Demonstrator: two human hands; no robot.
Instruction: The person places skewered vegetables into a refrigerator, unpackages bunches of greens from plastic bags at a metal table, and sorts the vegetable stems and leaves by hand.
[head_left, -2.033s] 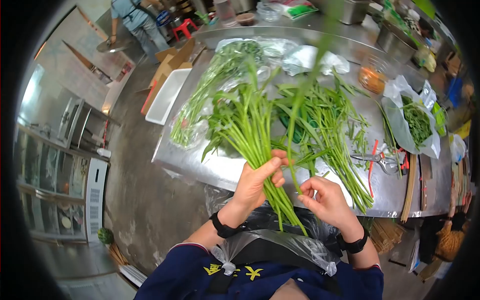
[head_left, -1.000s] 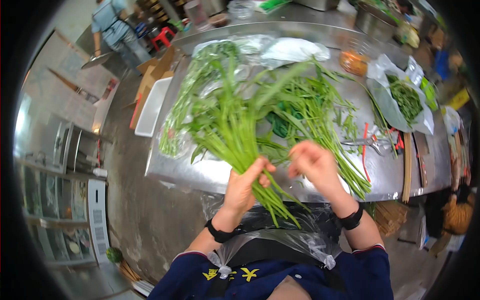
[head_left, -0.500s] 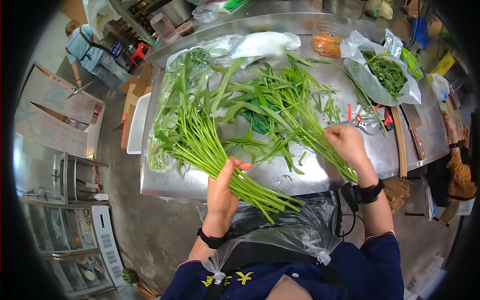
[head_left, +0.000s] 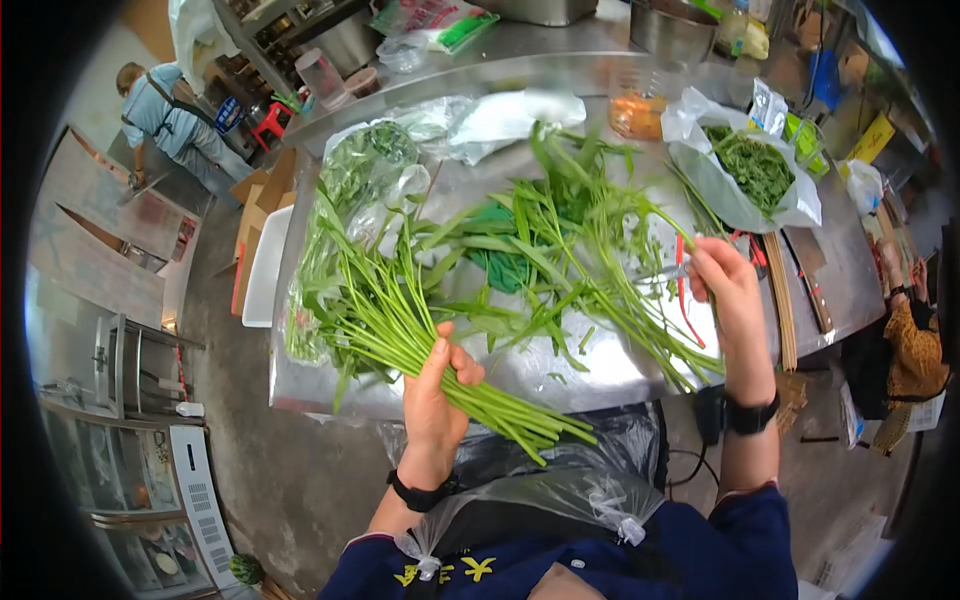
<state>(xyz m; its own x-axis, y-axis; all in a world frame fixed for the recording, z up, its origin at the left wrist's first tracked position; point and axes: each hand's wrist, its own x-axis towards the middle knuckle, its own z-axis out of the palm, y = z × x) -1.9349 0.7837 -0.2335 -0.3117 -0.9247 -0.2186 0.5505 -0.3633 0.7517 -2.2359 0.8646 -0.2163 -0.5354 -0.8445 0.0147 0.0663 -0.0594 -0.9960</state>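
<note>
My left hand [head_left: 438, 390] is wrapped round a bundle of long green stems [head_left: 400, 325], whose leafy ends point up and left and whose cut ends stick out to the lower right. At the right, my right hand [head_left: 725, 285] pinches the end of a single green stem [head_left: 660, 212] that runs up and left over the loose pile. That pile of leafy stems [head_left: 590, 260] lies on the metal table [head_left: 500, 375] between my hands. Scissors, partly hidden, lie behind the stems beside my right hand. A red strip [head_left: 684, 300] is left of that hand.
A bagged bunch of greens [head_left: 372, 150] lies at the table's left. White bags [head_left: 515, 120], an orange-filled container [head_left: 637, 112] and an open bag of leaves [head_left: 750, 165] sit at the back. Sticks [head_left: 780, 300] and a knife [head_left: 812, 300] lie right. A person [head_left: 165, 115] stands far left.
My right hand has let go of one stem near the bundle, moved right to the pile and now pinches another. The bundle in my left hand has moved left and tilted. The view has shifted.
</note>
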